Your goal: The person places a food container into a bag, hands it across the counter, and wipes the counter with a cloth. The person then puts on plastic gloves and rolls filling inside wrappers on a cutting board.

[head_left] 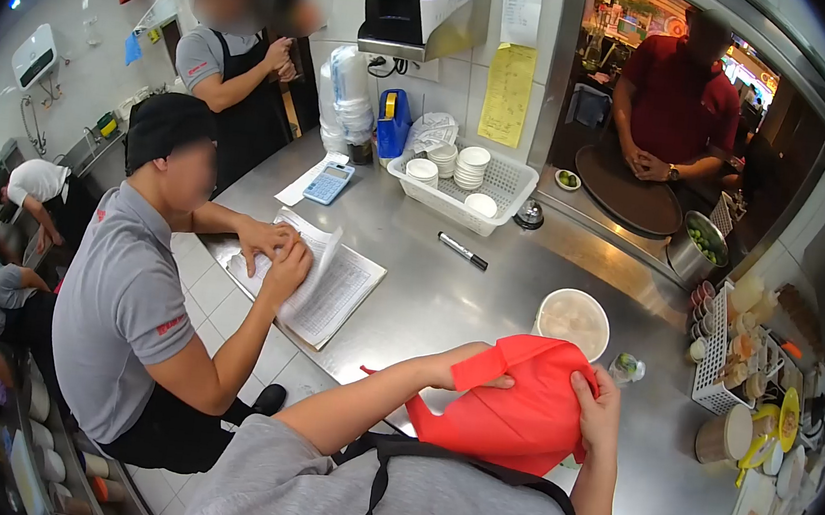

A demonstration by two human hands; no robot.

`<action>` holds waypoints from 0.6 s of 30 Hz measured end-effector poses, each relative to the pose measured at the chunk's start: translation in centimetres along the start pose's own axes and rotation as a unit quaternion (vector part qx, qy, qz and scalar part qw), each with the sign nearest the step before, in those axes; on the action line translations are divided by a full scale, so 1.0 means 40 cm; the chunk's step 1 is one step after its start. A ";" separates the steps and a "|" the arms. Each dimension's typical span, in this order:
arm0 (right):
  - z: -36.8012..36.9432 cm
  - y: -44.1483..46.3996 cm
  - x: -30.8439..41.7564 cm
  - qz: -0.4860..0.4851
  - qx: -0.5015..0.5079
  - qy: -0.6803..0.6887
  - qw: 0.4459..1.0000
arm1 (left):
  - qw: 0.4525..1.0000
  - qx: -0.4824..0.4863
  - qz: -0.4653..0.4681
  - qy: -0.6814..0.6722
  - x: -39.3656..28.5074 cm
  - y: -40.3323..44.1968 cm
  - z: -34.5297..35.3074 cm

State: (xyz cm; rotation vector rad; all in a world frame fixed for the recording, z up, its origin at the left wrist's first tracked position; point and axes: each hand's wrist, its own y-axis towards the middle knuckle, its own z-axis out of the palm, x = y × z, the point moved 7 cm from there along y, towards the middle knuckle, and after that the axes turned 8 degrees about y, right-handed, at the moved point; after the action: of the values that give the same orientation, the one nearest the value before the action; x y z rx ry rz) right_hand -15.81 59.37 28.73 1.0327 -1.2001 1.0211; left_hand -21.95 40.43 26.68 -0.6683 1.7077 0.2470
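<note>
Both grips were closed on one thing. The left hand (pixel 461 365) pinched the limp red fabric bag (pixel 521 425) by its upper edge, thumb on top, fingers hidden beneath. The right hand (pixel 601 408) pinched the opposite upper corner, thumb and fingers pressed together. Two pinch points set well apart, likely because cloth that soft holds no shape by itself; spreading it would make the edge easy to find. The bag sagged between and below the grips, over the near edge of the steel table (pixel 406 227).

Just beyond the grips: round white tub (pixel 573 320), upright, pale top; can't tell if lid or contents. Probably placed there for short reach. Small clear container with something green inside (pixel 627 369) sat close beyond the right grip.

Farther out, left of the grips: black-and-white marker (pixel 461 251) lying flat, then white plastic basket (pixel 458 205) corralling stacked white cups (pixel 471 163), likely so they wouldn't topple.

Far left of the left grip, a co-worker's hands (pixel 287 256) rested on a paper stack (pixel 336 300), seemingly to hold a lifted sheet. Right of the right grip, white slotted basket (pixel 718 360) grouped small tubs, presumably for quick picking.
</note>
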 end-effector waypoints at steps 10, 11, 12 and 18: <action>0.103 -0.110 -0.066 0.109 0.121 -0.219 0.962 | 0.976 -0.085 -0.080 -0.185 0.120 0.006 0.081; 0.125 -0.121 -0.110 0.160 0.160 -0.209 0.951 | 0.965 -0.081 -0.087 -0.235 0.122 0.002 0.097; 0.150 -0.131 -0.132 0.134 0.139 -0.051 0.980 | 0.969 -0.074 -0.168 -0.163 0.114 -0.010 0.112; 0.145 -0.154 -0.148 0.090 0.140 0.122 0.979 | 0.948 0.034 -0.008 -0.315 0.108 0.000 0.144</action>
State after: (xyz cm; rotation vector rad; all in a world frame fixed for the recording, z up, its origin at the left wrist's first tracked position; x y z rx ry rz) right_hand -11.57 52.01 22.84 0.9903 -0.9793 1.4472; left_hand -17.69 42.05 21.11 -0.4818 1.0899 0.3464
